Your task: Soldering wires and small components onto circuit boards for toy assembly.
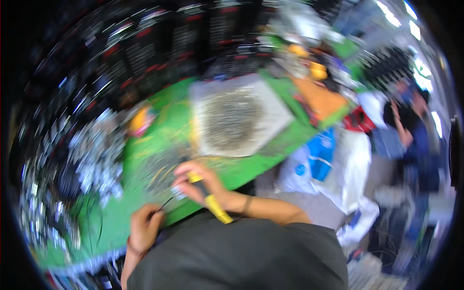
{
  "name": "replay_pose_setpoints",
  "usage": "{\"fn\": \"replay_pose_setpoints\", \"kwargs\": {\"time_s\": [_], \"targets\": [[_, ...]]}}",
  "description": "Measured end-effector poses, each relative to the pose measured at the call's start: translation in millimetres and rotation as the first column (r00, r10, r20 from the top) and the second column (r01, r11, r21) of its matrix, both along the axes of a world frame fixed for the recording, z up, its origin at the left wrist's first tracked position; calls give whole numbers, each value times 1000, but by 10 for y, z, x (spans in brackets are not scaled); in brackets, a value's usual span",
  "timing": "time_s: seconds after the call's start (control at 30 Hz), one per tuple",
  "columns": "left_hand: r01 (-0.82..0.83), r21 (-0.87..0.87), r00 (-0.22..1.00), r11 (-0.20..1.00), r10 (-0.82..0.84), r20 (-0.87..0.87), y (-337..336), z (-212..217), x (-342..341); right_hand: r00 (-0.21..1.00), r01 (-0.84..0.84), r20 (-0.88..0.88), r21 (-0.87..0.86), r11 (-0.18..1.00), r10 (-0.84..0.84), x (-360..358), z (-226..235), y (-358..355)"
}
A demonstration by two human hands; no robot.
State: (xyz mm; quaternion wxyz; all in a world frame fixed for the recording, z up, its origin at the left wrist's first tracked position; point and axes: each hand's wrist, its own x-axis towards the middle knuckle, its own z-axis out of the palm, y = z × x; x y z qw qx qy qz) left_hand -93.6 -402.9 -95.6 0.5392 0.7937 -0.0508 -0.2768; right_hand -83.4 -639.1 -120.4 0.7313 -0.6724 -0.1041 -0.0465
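My right hand is closed around a yellow-and-black handled tool; blur hides what kind it is. A small whitish-silver piece shows at its fingertips, too smeared to name. Lower and to the left, my left hand is closed in a pinch on a thin dark wire, which runs up toward that small piece. Both hands are over the near edge of a green work table. Beyond my right hand lies a pale board with a dark heap of small thin pieces on it.
Left on the table is a pile of pale grey-blue parts, with a yellow-and-pink item beside it. Dark racks line the back. An orange sheet and white bags are at right. Another person is farther right.
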Motion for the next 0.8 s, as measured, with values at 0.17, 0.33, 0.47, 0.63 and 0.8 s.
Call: {"fn": "replay_pose_setpoints", "kwargs": {"time_s": [0.17,0.33,0.47,0.63,0.8], "targets": [[-36,487,758,872,-294,582,184,143,117,966,66,257,-216,974,-9,12,-95,-212],[-20,454,694,891,-315,647,20,71,206,942,184,335,-430,884,-33,-57,-370,-223],[23,350,706,936,-263,657,-390,38,370,925,259,378,-574,777,-29,-57,-405,-205],[-57,376,729,925,-219,648,-695,-235,597,927,269,369,-540,798,-63,-105,-304,-328],[-65,454,637,889,-314,704,-761,-253,619,932,208,362,-538,817,1,-130,-295,-392]]}}
